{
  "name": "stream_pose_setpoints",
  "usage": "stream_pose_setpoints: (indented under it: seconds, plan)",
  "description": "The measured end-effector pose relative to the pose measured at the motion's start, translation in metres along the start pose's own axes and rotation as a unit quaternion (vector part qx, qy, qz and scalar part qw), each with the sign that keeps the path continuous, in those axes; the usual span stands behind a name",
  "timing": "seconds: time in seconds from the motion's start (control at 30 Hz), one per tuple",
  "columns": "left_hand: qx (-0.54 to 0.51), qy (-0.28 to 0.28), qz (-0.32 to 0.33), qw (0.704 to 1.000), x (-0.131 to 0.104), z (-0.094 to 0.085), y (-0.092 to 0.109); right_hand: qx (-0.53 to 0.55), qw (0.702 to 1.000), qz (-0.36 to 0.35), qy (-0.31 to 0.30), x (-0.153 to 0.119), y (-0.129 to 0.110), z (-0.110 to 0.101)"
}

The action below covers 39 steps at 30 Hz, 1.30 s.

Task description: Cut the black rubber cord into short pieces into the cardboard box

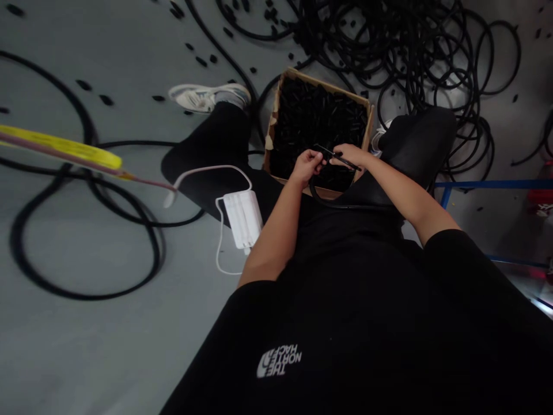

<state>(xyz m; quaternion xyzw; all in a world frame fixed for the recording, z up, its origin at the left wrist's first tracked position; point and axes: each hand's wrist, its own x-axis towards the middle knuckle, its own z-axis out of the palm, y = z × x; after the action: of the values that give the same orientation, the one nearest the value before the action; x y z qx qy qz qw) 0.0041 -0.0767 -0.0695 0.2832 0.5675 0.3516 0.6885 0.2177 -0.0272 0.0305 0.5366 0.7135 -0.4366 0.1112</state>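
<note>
Over a cardboard box (368, 124) full of short black pieces (319, 109), both hands are close together. My right hand (349, 157) is closed round a slim dark tool (349, 163), which looks like scissors, its thin tip pointing toward my other hand. The fingers of my left hand (308, 166) are pinched together near that tip; what they hold is too small and dark to make out. A black hose (322, 202) curves up beside my left hand from across my lap.
Coiled black hose (410, 52) lies beyond the box, with loose black pieces scattered around. More hose loops (86, 297) rest on the floor at left. A white power bank (243, 219) with a cable sits by my left forearm. A blue frame (496, 184) stands at right.
</note>
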Motion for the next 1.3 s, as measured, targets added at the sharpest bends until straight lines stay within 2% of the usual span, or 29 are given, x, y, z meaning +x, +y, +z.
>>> stream_pose_setpoints:
  seconds: [0.1, 0.2, 0.3, 0.4, 0.5, 0.6, 0.73, 0.87, 1.07, 1.3]
  plan:
    - [0.02, 0.018, -0.01, 1.0, 0.0, 0.003, 0.001, -0.027, 0.999, 0.02, 0.019, 0.003, 0.0, 0.002]
    - [0.045, 0.025, -0.009, 0.999, -0.003, 0.002, 0.003, -0.02, 1.0, 0.013, 0.005, 0.005, 0.002, 0.004]
    - [0.058, -0.001, 0.009, 0.998, -0.004, -0.002, 0.003, -0.003, 1.0, -0.014, -0.014, 0.005, 0.004, 0.005]
    - [0.06, -0.036, 0.03, 0.997, -0.002, -0.006, 0.0, -0.013, 0.999, -0.029, -0.006, 0.005, 0.006, 0.004]
    - [0.06, -0.028, 0.04, 0.997, 0.002, -0.009, -0.004, -0.046, 0.998, -0.021, 0.022, 0.005, 0.007, 0.005]
    - [0.062, -0.024, 0.021, 0.998, 0.003, -0.012, -0.005, -0.078, 0.996, -0.009, 0.034, 0.003, 0.008, 0.006]
    - [0.073, -0.08, 0.0, 0.994, 0.0, -0.016, -0.004, -0.103, 0.994, -0.041, 0.014, 0.003, 0.008, 0.008]
    - [0.061, -0.115, -0.007, 0.991, -0.003, -0.018, -0.002, -0.109, 0.992, -0.054, 0.025, 0.003, 0.006, 0.008]
    - [-0.02, -0.057, -0.041, 0.997, -0.001, -0.017, 0.004, -0.098, 0.994, -0.031, 0.048, 0.002, 0.004, 0.007]
    - [-0.15, -0.003, -0.062, 0.987, 0.003, -0.02, 0.007, -0.003, 1.0, 0.023, 0.02, 0.008, 0.009, 0.008]
